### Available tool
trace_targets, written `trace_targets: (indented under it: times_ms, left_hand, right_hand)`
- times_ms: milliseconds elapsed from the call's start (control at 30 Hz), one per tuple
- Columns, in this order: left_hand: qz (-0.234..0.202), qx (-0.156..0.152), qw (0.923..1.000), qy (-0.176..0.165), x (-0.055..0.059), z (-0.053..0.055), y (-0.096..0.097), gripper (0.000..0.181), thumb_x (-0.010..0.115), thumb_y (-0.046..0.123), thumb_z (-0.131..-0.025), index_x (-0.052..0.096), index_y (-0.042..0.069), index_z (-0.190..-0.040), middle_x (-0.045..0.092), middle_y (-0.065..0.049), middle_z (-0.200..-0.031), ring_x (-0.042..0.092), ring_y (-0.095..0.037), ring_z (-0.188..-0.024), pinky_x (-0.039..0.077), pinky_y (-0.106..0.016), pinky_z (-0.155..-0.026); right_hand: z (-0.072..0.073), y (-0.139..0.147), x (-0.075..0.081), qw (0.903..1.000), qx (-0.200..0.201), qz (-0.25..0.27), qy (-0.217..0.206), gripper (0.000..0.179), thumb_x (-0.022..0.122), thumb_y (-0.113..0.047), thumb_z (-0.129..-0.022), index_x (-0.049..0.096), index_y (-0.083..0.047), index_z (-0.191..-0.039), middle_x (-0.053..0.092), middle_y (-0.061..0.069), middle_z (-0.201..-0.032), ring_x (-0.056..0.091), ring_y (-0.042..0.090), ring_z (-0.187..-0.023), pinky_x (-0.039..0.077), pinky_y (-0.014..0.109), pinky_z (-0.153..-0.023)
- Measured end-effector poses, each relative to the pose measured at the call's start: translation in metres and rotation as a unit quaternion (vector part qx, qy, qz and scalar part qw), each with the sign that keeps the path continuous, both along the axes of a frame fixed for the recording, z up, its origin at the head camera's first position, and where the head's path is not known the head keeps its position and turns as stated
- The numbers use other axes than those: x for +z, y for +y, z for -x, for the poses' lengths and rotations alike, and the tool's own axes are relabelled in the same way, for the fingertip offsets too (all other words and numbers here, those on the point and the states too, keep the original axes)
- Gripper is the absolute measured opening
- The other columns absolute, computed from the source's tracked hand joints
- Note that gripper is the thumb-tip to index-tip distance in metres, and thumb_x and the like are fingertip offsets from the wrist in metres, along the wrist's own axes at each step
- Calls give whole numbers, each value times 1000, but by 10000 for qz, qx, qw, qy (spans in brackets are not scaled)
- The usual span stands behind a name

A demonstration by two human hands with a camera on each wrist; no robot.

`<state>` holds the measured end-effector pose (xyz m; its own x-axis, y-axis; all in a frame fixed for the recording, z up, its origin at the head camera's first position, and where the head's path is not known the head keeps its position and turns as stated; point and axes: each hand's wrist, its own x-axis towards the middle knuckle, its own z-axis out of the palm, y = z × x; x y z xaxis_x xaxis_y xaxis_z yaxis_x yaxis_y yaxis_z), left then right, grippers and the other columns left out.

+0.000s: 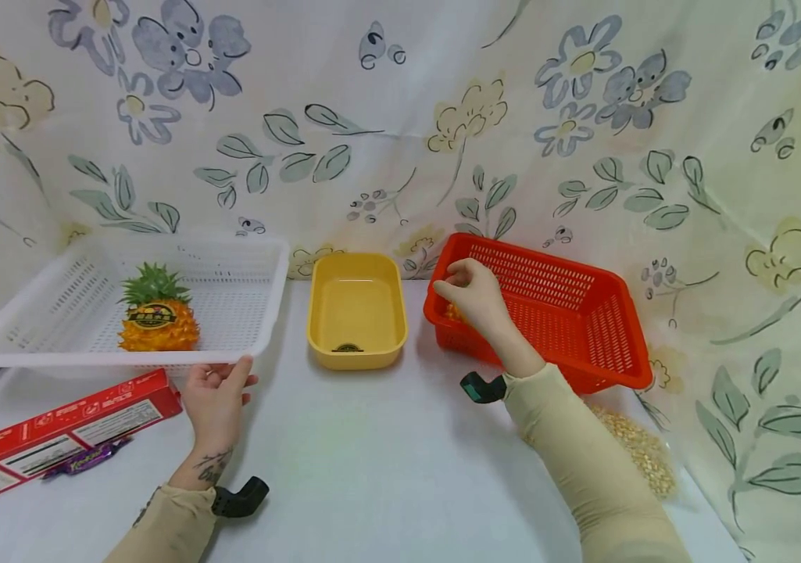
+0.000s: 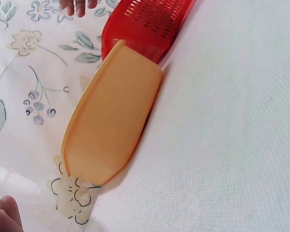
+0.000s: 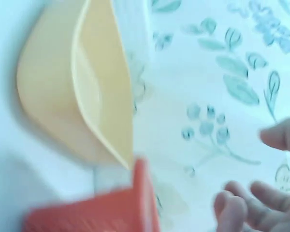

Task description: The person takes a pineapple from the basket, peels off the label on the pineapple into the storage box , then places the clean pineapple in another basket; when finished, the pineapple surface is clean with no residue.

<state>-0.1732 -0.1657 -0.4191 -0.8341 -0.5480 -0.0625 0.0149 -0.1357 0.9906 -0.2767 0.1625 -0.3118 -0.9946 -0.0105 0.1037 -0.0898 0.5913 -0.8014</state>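
My left hand (image 1: 213, 399) is at the front rim of a white perforated basket (image 1: 269, 313), its thumb tip overlapping the rim in the head view and its fingers loosely bent. In that basket stands a small orange pineapple (image 1: 157, 320) with a green crown and a dark label. Over the left end of a red perforated basket (image 1: 604, 328) is my right hand (image 1: 477, 293). Its fingers (image 3: 273, 208) are relaxed and apart from the thumb, with nothing between them. An orange thing (image 1: 453, 312) in the red basket is mostly hidden beneath this hand.
Between the baskets sits a yellow tub (image 1: 358, 313) with a dark label inside. A long red box (image 1: 62, 430) and a purple wrapped candy (image 1: 87, 460) lie front left. Right of my right sleeve is a bag of pale grains (image 1: 635, 450). A floral curtain (image 1: 400, 117) hangs behind.
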Motion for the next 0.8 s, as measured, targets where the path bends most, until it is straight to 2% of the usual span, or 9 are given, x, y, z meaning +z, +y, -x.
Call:
trace_targets:
  times_ms: [67,167,300,400,500,600,800]
  left_hand:
    - [-17,-12,10000,-3,0,0,0,32,72,28,-80,53,17,-103,66,11,-76,63,-3,-58,47,-16,-48]
    - [-40,-10,10000,-14,1,0,0,31,71,28,-80,53,18,-103,66,11,-77,63,-3,-59,47,-16,-48]
    - [-47,-1,10000,20,1,0,0,30,71,27,-81,52,19,-102,65,12,-76,63,-2,-59,47,-16,-48]
    - [-47,5,10000,73,1,-1,0,28,71,26,-81,51,19,-100,65,13,-75,63,-1,-58,47,-16,-48]
    - [-68,16,9999,112,0,-1,-1,27,70,25,-82,51,19,-100,65,14,-76,63,-1,-58,47,-16,-48]
    - [-129,2,9998,131,0,0,-2,26,70,24,-82,52,19,-100,65,14,-76,63,-2,-58,47,-16,-48]
    - [-74,-36,9999,143,-2,0,-3,27,70,24,-82,53,18,-101,65,14,-76,63,-2,-58,47,-16,-48]
  right_hand:
    - [-8,-6,-8,9980,-104,573,250,35,65,-23,-83,54,-6,-112,60,10,-97,56,22,-82,51,28,-66]
    - [-20,-15,-24,9880,-306,1416,538,33,66,-19,-83,55,-2,-109,60,9,-91,55,22,-68,49,24,-54]
    - [-34,-27,-47,9659,-686,2391,714,30,67,-11,-81,56,5,-104,59,3,-79,55,15,-57,47,22,-48]
    - [-43,-34,-64,9491,-972,2914,699,25,68,-7,-80,57,7,-97,57,0,-70,53,9,-52,45,22,-46]
    - [-51,-37,-80,9397,-1167,3166,553,17,68,-7,-80,58,3,-90,57,3,-65,54,12,-53,44,22,-45]
    - [-55,-36,-91,9358,-1381,3233,265,15,68,-11,-81,58,-2,-87,59,10,-68,57,19,-58,45,22,-46]
    - [-57,-28,-106,9167,-1975,3473,-47,15,67,-17,-84,56,-6,-88,61,6,-70,57,19,-62,46,22,-48]
